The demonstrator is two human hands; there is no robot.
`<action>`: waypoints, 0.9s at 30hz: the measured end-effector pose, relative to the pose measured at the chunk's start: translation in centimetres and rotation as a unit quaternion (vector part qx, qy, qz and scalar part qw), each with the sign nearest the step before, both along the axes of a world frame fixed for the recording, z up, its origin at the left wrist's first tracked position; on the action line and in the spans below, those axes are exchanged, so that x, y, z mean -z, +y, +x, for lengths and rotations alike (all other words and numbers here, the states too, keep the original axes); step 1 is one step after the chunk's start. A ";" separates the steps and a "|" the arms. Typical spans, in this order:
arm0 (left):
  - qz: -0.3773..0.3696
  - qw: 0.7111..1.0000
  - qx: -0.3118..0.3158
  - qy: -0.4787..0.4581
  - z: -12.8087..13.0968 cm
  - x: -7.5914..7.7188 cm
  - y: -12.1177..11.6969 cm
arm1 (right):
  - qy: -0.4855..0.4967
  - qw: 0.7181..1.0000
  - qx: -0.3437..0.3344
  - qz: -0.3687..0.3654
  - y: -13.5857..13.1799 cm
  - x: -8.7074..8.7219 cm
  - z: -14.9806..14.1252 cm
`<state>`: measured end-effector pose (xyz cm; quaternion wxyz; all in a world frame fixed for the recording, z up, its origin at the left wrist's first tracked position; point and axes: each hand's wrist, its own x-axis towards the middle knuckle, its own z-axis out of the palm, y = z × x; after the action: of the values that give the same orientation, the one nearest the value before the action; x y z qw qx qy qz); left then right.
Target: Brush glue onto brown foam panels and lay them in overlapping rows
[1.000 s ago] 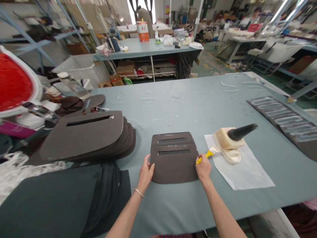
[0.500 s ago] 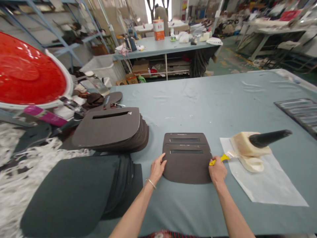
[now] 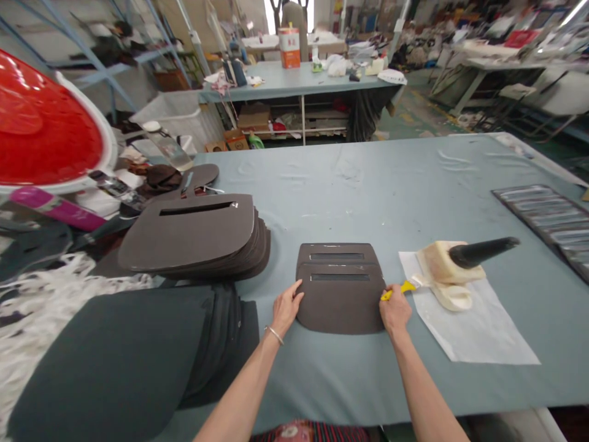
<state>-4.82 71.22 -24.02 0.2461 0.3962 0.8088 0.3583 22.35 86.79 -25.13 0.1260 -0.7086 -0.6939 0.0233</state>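
I have my left hand at the left edge of the front piece, fingers a bit apart; I can't tell if they pinch it. My right hand pinches the brush by the right edge. The front piece lies on the counter, over part of the back piece. Only my view has swung just now; nothing slid, so the work seems steady.

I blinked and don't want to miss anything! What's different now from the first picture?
Only the head view turned left, so things sit farther right in the picture. Nothing was visibly taken hold of or let go. The left hand is still at the left edge of the overlapping brown panels, and the right hand still holds the yellow brush beside them.
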 end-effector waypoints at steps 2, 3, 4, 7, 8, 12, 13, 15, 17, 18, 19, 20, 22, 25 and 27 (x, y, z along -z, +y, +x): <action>-0.003 1.000 0.004 0.005 0.0 -0.1 0.0 | 0.008 1.000 -0.001 -0.007 0.0 -0.2 0.0; 0.000 1.000 0.007 0.007 0.0 -0.2 0.0 | 0.012 1.000 -0.001 -0.009 0.0 -0.2 0.1; 0.005 1.000 0.009 0.009 0.0 -0.1 0.1 | 0.014 1.000 -0.001 -0.012 0.0 -0.2 0.1; 0.005 0.999 0.025 0.025 -0.1 0.1 0.1 | 0.018 1.000 -0.003 -0.014 0.1 -0.3 0.1; -0.003 0.999 0.032 0.035 -0.1 0.3 0.1 | 0.019 1.000 -0.001 -0.016 0.1 -0.3 0.1; -0.034 0.996 0.051 0.068 -0.2 0.8 0.1 | 0.019 0.999 0.012 -0.024 0.1 -0.3 0.0; -0.037 0.995 0.051 0.072 -0.2 0.9 0.1 | 0.020 0.999 0.013 -0.023 0.1 -0.3 0.0; -0.041 0.995 0.050 0.076 -0.2 0.9 0.1 | 0.021 1.000 0.014 -0.019 0.1 -0.3 0.0; -0.042 0.995 0.051 0.079 -0.2 0.9 0.1 | 0.017 1.000 0.012 -0.013 0.1 -0.2 0.0; -0.040 0.995 0.051 0.080 -0.2 0.8 0.2 | 0.013 1.000 0.010 -0.011 0.1 -0.2 0.0; -0.038 0.995 0.052 0.082 -0.2 0.8 0.2 | 0.009 1.000 0.009 -0.011 0.1 -0.1 0.0; -0.036 0.994 0.052 0.084 -0.2 0.7 0.2 | 0.005 1.000 0.008 -0.011 0.1 -0.1 0.0; -0.038 0.994 0.053 0.088 -0.2 0.6 0.2 | -0.003 1.000 0.003 -0.011 0.1 -0.1 0.0; -0.050 0.993 0.050 0.097 0.0 0.5 0.1 | -0.023 1.000 -0.008 -0.013 0.0 -0.2 -0.1; -0.060 0.992 0.042 0.107 0.3 0.5 0.1 | -0.038 0.999 -0.015 -0.016 -0.1 -0.4 -0.3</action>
<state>-4.47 71.33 -24.57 0.1962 0.4509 0.8329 0.2540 22.09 86.67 -24.73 0.0877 -0.7001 -0.7085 0.0094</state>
